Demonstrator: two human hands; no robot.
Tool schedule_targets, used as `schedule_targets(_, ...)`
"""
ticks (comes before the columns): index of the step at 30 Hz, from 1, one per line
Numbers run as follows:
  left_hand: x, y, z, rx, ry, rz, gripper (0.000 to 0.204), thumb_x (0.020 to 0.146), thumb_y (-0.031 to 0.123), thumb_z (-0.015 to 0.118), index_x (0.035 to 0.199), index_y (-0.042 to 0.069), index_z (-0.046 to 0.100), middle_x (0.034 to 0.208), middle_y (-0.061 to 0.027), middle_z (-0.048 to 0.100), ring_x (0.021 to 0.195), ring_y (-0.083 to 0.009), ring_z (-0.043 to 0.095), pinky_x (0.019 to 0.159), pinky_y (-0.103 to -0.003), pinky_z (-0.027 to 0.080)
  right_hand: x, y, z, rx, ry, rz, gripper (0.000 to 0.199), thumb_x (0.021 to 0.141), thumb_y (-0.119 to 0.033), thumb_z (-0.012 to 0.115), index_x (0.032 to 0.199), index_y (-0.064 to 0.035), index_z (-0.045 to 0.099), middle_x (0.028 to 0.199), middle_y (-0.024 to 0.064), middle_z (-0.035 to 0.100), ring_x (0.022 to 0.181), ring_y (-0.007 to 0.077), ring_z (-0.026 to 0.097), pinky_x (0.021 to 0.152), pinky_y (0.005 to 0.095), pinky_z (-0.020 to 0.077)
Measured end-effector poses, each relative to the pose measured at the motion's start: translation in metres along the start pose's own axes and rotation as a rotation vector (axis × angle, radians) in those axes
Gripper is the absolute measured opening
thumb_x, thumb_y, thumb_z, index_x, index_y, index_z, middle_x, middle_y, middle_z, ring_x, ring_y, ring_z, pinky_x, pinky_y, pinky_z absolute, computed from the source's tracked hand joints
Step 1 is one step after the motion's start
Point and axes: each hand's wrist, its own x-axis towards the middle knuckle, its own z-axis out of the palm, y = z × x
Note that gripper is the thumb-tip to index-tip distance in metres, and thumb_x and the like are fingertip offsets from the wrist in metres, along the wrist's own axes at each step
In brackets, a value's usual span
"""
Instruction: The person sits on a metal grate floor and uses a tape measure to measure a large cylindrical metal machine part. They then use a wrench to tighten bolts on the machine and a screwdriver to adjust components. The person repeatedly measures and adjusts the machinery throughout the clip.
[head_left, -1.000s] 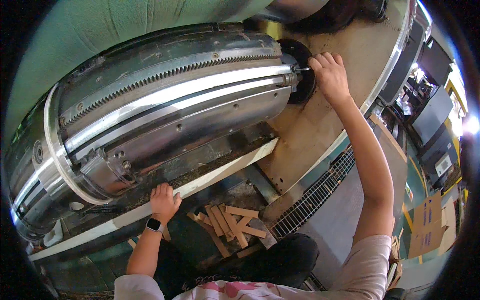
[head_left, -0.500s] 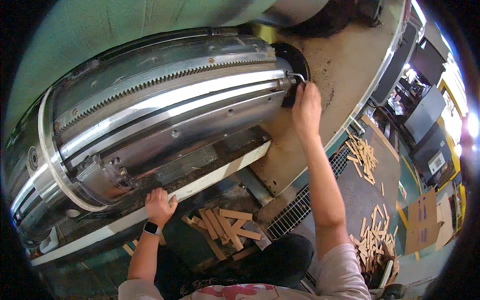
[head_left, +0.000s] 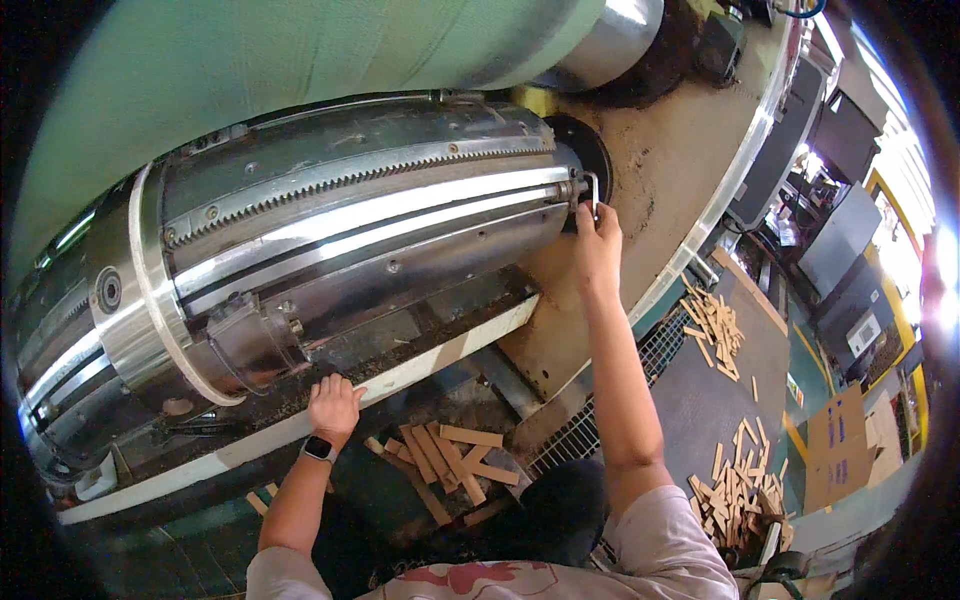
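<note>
A bent metal hex key (head_left: 595, 186) sits at the right end of a large shiny steel cylinder (head_left: 350, 232). My right hand (head_left: 598, 250) pinches the key's hanging arm, while its short arm meets the fitting at the end of a bright bar (head_left: 400, 206). Just where the tip seats is too small to see. On the near side, my left hand (head_left: 335, 405) lies on the white-edged rail (head_left: 445, 357) with its thumb apart from the fingers, holding nothing.
A toothed strip (head_left: 350, 178) runs along the cylinder, below a large pale green roller (head_left: 300, 50). Cardboard strips (head_left: 455, 460) lie in front of me; more piles (head_left: 740, 485) cover the floor at right, beside a cardboard box (head_left: 835, 450). A floor grating (head_left: 580, 435) lies between.
My right hand has swung down and slightly left, turning the hex key so its held arm points downward. My left hand sits slightly further right, and the view of the cylinder has shifted.
</note>
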Motion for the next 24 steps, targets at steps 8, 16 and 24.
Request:
schedule_targets(8,0.002,0.009,-0.004,-0.141,0.046,-0.032,0.028,0.077,0.031,0.064,0.078,0.004,0.057,0.082,-0.0105,0.052,0.081,-0.0261,0.052,0.075,-0.038,0.039,0.016,0.015,-0.024,0.594,-0.227,0.462,0.025,0.094,-0.032,0.045,0.08,-0.0124,0.049,0.057,-0.0072,0.033,0.044,0.0052,0.024,0.041,0.0211,0.0194)
schedule_targets(16,-0.001,0.003,-0.009,-0.115,0.052,-0.037,0.027,0.078,0.03,0.063,0.079,0.005,0.056,0.082,-0.0085,0.051,0.08,-0.0248,0.05,0.076,-0.036,0.037,0.008,0.001,-0.006,0.655,-0.16,0.51,0.023,0.094,-0.032,0.045,0.082,-0.0117,0.048,0.058,-0.0063,0.032,0.043,0.0059,0.024,0.039,0.0216,0.0184)
schedule_targets(24,-0.004,0.001,-0.005,-0.149,0.033,-0.062,0.026,0.077,0.03,0.064,0.079,0.006,0.055,0.082,-0.0084,0.053,0.082,-0.0242,0.052,0.076,-0.036,0.038,0.028,0.005,-0.016,0.444,-0.27,0.303,0.026,0.092,-0.031,0.049,0.078,-0.0097,0.05,0.057,-0.004,0.037,0.046,0.0065,0.033,0.039,0.0216,0.0253)
